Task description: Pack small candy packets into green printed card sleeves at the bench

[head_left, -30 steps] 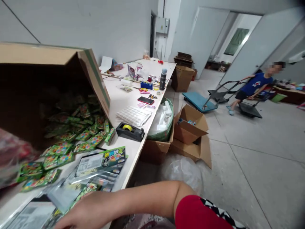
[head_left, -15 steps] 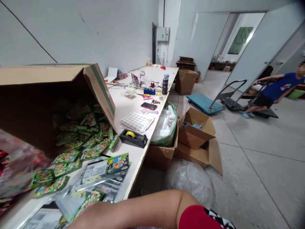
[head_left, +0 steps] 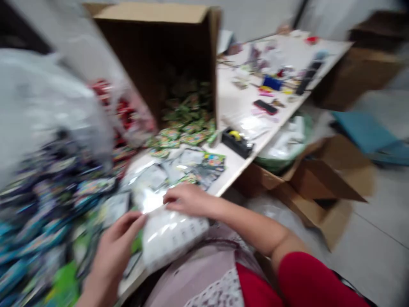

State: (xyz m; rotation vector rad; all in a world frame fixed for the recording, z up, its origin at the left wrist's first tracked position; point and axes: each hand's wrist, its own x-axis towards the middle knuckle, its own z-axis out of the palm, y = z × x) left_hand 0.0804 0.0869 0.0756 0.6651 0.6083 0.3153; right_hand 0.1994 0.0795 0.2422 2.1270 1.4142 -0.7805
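The view is smeared by motion. Both hands meet at the near edge of the white table (head_left: 238,164). My right hand (head_left: 187,199) lies on top of a clear, shiny plastic pack (head_left: 171,234), fingers curled over its upper edge. My left hand (head_left: 116,243) touches the pack's left side with fingers pointing toward it. Flat printed packets (head_left: 194,164) in clear sleeves lie just beyond the hands. A cardboard box (head_left: 166,55) lies tipped on its side behind them, spilling small green packets (head_left: 182,136).
A big clear bag of dark blue and green packets (head_left: 41,183) fills the left. A black tape dispenser (head_left: 238,143), a phone (head_left: 266,106) and small clutter sit further along the table. Open cardboard boxes (head_left: 322,179) and a bag of white foam (head_left: 287,140) stand on the floor to the right.
The camera swung down and left, so the far room and the other person left the view. My left hand has come into view and both hands now rest on the clear pack.
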